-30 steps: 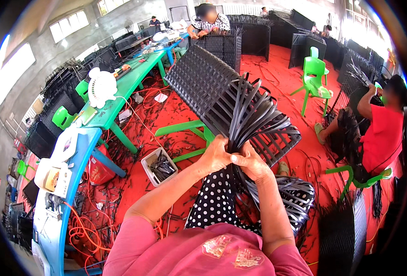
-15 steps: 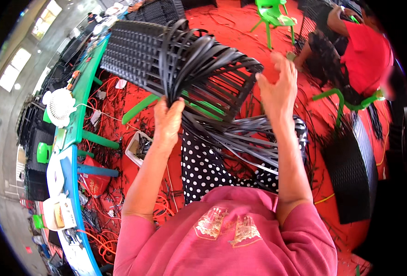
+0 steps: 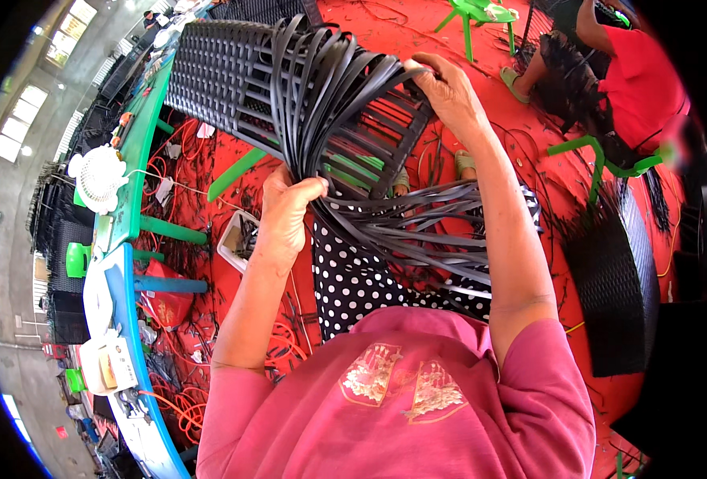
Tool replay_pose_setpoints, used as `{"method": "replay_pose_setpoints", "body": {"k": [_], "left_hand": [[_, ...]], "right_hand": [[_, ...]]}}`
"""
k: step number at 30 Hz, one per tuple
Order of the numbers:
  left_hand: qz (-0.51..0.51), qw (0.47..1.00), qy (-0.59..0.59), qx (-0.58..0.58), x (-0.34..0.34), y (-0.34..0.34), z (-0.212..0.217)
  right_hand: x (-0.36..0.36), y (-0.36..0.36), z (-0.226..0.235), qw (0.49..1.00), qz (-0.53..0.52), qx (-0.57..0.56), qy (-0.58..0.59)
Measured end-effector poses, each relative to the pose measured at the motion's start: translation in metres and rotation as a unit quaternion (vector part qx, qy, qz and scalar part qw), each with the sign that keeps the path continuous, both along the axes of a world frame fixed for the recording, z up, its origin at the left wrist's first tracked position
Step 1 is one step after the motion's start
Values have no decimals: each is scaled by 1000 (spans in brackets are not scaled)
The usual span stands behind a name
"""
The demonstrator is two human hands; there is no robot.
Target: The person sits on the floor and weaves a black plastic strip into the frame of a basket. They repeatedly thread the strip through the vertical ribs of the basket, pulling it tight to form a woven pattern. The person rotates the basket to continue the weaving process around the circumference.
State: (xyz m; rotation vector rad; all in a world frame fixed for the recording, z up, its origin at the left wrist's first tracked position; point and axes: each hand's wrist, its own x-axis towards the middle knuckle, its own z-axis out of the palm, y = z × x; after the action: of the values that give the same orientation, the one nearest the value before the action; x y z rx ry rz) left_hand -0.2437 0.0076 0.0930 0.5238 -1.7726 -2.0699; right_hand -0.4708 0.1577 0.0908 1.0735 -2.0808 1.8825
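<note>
**Both hands in the black weaving strips**

Head view: Your left hand (image 3: 284, 209) is clenched around a gathered bundle of black flat strips (image 3: 321, 104), squeezing them together where they fan up and out toward the woven panel (image 3: 217, 72). That black woven panel sits in front of you, tilted, with its finished lattice on the upper left and the loose strips spilling off its right end. Your right hand (image 3: 447, 89) is higher and farther out, fingers curled over one or a few strips at the panel's open frame. More strips (image 3: 417, 231) sweep across your lap, over the polka-dot cloth (image 3: 353, 279), and pass under your right forearm. To your left runs a green table (image 3: 134, 168) carrying a white fan (image 3: 99, 177). At upper right, a person in a red shirt (image 3: 637, 84) sits by a green stool (image 3: 601, 160) on the red floor (image 3: 545, 184).
</note>
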Motion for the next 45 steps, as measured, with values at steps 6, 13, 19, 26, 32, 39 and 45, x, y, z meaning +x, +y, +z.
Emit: {"method": "replay_pose_setpoints", "body": {"k": [6,13,19,26,32,39,45], "left_hand": [[-287,898,123,308,26,31,-21],[-322,861,132,370,26,70,-59],[-201,955,96,194,21,73,-120],[-110,993,36,29,58,38,0],[-286,958,17,7,57,-122,180],[-5,630,-87,-772,61,-98,217],[66,481,-34,-873,83,-106,124]], "right_hand": [[3,-22,15,997,58,7,-47],[-2,-30,18,987,89,-34,-126],[-13,-31,20,939,216,-157,-216],[-26,-36,21,985,32,-66,-159],[-12,-35,28,957,190,-74,-205],[-38,-38,21,985,138,-19,-97],[-41,-50,31,986,91,-15,-136]]}}
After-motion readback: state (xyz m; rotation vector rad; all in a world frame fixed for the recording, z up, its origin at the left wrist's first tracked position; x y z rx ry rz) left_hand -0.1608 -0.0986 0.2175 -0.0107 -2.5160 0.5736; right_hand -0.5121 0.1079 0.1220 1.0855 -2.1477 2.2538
